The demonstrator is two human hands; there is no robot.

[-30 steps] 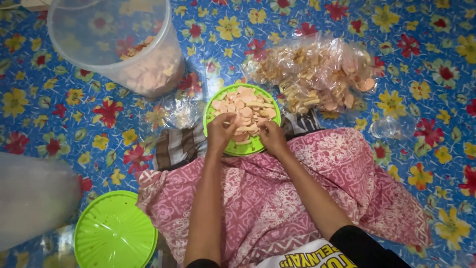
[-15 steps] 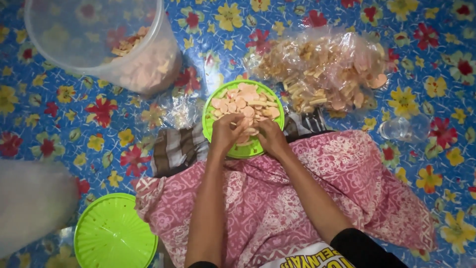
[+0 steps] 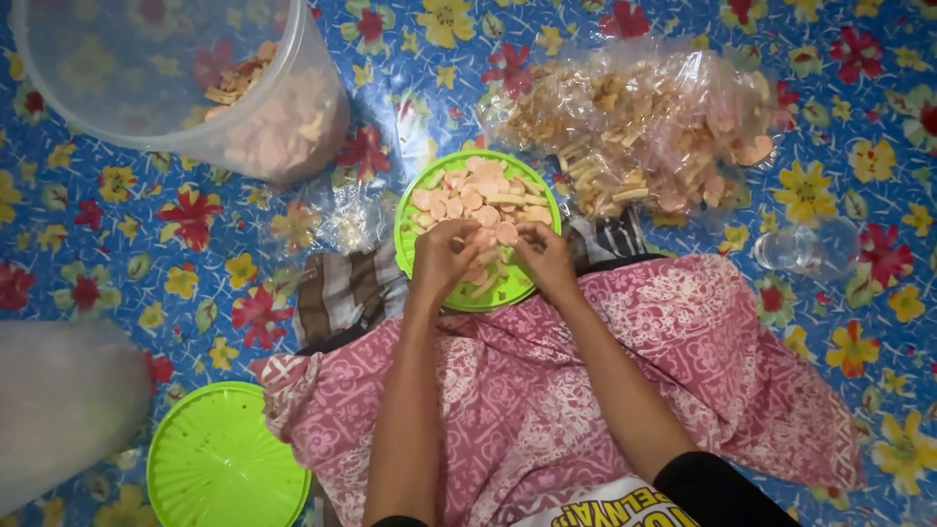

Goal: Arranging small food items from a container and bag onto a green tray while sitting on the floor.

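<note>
Head view, my left hand [image 3: 444,259] and right hand [image 3: 542,256] over green plate [image 3: 415,249], fingers pinching crackers [image 3: 478,200], grip unclear.

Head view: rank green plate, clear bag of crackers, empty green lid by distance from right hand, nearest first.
From the right hand:
1. Green plate, directly under the fingers.
2. Clear bag of crackers, up and right on the floral mat.
3. Empty green lid, far lower left.

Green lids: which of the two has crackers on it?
The green lid at the centre, under both hands, carries pink and pale crackers. The other green lid, at lower left, holds nothing.
</note>
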